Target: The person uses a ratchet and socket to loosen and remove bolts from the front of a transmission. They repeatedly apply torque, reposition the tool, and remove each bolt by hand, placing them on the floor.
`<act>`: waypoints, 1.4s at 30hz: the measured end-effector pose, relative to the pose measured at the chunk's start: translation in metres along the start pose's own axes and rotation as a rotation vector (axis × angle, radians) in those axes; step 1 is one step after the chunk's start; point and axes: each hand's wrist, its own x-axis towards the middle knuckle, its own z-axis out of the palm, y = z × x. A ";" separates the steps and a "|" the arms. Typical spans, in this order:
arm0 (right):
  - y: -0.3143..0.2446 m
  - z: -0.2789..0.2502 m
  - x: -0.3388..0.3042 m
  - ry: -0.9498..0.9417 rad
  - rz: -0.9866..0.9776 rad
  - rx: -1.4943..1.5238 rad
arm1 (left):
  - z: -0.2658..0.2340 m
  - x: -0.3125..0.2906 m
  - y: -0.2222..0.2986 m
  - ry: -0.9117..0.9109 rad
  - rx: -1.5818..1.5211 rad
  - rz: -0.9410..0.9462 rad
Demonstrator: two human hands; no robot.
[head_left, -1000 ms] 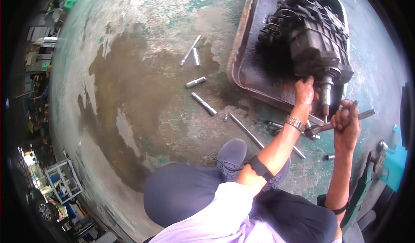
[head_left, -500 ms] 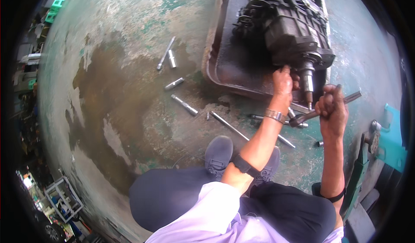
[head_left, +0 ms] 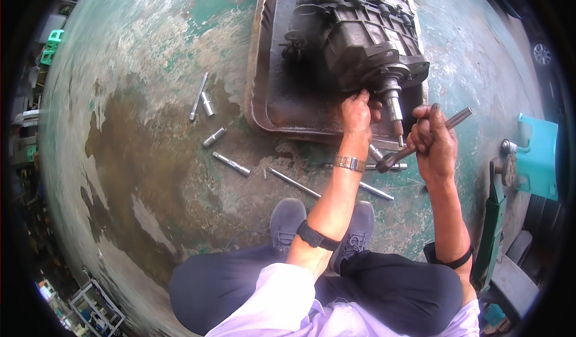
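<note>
A dirty metal gearbox (head_left: 372, 43) lies in a shallow, dark-stained tray (head_left: 259, 106), its splined shaft (head_left: 393, 109) pointing toward me. My left hand (head_left: 358, 115) reaches to the gearbox's lower front, beside the shaft. Its fingers are curled against the casing, and whatever lies within them is hidden. Right of the shaft tip, my right hand (head_left: 436, 142) is closed around the handle of a ratchet wrench (head_left: 460, 117). The wrench slants, its round head down at the left, with a shiny socket piece (head_left: 375, 153) next to the head.
On the stained floor (head_left: 150, 157) lie several sockets and bars, among them an extension bar (head_left: 231, 164), a long rod (head_left: 294, 182) and a deep socket (head_left: 213, 137). At right stand a green metal stand (head_left: 495, 217) and a turquoise plastic stool (head_left: 538, 157). My shoes are below the tray.
The whole view has shifted, so the tray and tools sit farther left. Both hands keep their places by the gearbox; the wrench handle tilts slightly more steeply in my right hand.
</note>
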 end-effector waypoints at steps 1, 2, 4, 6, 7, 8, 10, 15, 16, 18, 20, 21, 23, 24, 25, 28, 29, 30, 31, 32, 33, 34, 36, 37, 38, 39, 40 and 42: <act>0.000 0.000 0.000 0.004 0.001 0.003 | 0.000 -0.003 -0.001 0.008 -0.016 0.004; 0.000 0.000 0.001 0.006 0.002 0.007 | 0.001 -0.006 -0.002 0.017 -0.032 0.010; -0.001 0.000 0.001 0.013 -0.003 0.001 | 0.001 -0.015 -0.003 0.028 -0.058 0.036; -0.001 0.001 0.000 0.029 -0.002 -0.010 | -0.001 -0.027 -0.003 0.049 -0.069 0.058; -0.001 0.002 0.000 0.039 -0.001 -0.019 | -0.002 -0.032 -0.001 0.076 -0.095 0.143; -0.002 0.003 0.000 0.049 0.008 -0.024 | -0.005 -0.038 0.001 0.120 -0.114 0.212; -0.001 0.006 0.000 0.006 -0.006 -0.005 | -0.017 -0.050 0.007 0.252 -0.136 0.321; 0.001 0.013 0.001 -0.039 -0.014 -0.007 | -0.079 -0.066 0.022 0.601 -0.170 0.729; 0.002 0.015 0.001 -0.043 -0.010 -0.003 | -0.096 -0.067 0.023 0.708 -0.166 0.669; 0.003 0.017 0.002 -0.056 -0.005 0.003 | -0.127 -0.067 0.017 0.817 -0.226 0.573; 0.004 0.018 0.001 -0.064 -0.005 -0.001 | -0.153 -0.062 0.011 0.841 -0.384 0.423; 0.004 0.019 0.001 -0.072 -0.006 -0.009 | -0.164 -0.059 0.008 0.821 -0.466 0.342; 0.004 0.019 0.001 -0.068 -0.010 -0.014 | -0.178 -0.055 0.000 0.794 -0.564 0.240; 0.005 0.019 0.001 -0.071 -0.009 -0.020 | -0.183 -0.054 -0.004 0.790 -0.582 0.222; 0.005 0.019 0.001 -0.064 -0.003 -0.027 | -0.187 -0.054 -0.006 0.786 -0.601 0.207; 0.007 0.018 0.001 -0.034 0.007 -0.039 | -0.193 -0.049 -0.007 0.824 -0.639 0.169; 0.007 0.018 0.001 -0.048 0.000 -0.031 | -0.195 -0.049 -0.006 0.818 -0.624 0.166; 0.007 0.018 0.001 -0.052 -0.004 -0.031 | -0.196 -0.048 -0.004 0.824 -0.650 0.156; 0.007 0.019 0.000 -0.056 -0.007 -0.032 | -0.196 -0.048 -0.003 0.826 -0.659 0.155; 0.007 0.019 0.000 -0.051 -0.002 -0.027 | -0.196 -0.048 -0.003 0.829 -0.670 0.154; 0.007 0.019 0.000 -0.048 0.001 -0.022 | -0.194 -0.050 -0.003 0.810 -0.667 0.134; 0.007 0.020 0.000 -0.042 0.008 -0.018 | -0.191 -0.051 -0.003 0.792 -0.665 0.115; 0.005 0.021 0.000 -0.068 0.002 -0.005 | -0.177 -0.056 -0.006 0.810 -0.681 0.143; 0.004 0.022 0.001 -0.080 -0.001 0.002 | -0.164 -0.056 -0.010 0.843 -0.700 0.190; 0.002 0.022 0.000 -0.062 -0.007 -0.020 | -0.155 -0.060 -0.011 0.732 -0.611 0.180; 0.000 0.023 0.000 -0.043 0.004 -0.024 | -0.141 -0.062 -0.014 0.719 -0.592 0.180; -0.003 0.022 -0.001 -0.044 0.011 -0.013 | -0.129 -0.063 -0.013 0.689 -0.490 0.179; -0.013 0.020 -0.002 -0.045 0.018 -0.010 | -0.102 -0.063 -0.010 0.663 -0.407 0.223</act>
